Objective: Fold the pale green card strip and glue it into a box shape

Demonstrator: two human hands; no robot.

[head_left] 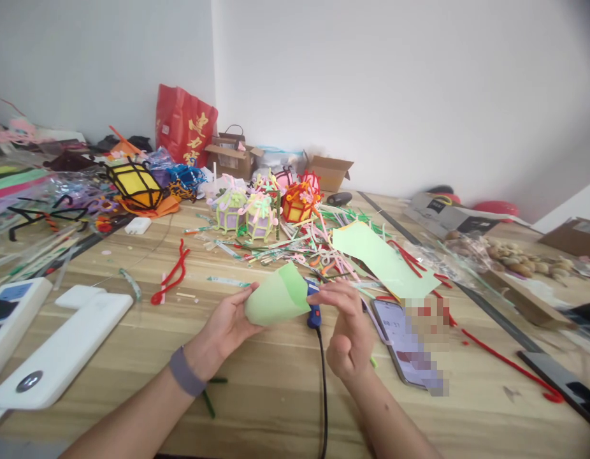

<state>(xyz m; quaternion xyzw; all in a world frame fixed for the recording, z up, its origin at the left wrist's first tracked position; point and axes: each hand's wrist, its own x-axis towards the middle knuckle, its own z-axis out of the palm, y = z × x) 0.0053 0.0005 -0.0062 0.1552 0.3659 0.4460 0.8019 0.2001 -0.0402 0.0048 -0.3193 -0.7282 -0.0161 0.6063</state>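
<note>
One curled green paper [271, 303] is held above the table [266, 408], near the middle of the view. The person's left hand [228, 322] grips its left end, the thumb below and the fingers along the far side. The paper's open end faces right and shows a brighter green inside. A grey band [186, 371] circles the left wrist.

The right hand [348, 331] holds nothing: its fingers reach toward the paper's right edge, and the thumb stands well apart from them. Whether those fingertips press on the paper cannot be told.

Just beyond the gap between the hands, a blue tool [315, 315] lies partly hidden, its black cord [323, 389] running toward the near edge. To the right of the right hand lies a phone [395, 338], part of its screen blurred out. A flat green sheet [381, 255] spreads beyond the phone, and a red stem [508, 363] trails off to the right.

Farther back, an orange lantern [295, 210] stands beside paler lanterns [230, 213], with loose scraps around them. A yellow lantern [136, 183] tilts at the left, in front of a red bag [185, 124]. A twisted red piece [176, 274] lies left of the paper, and a white device [78, 350] rests at the near left.
</note>
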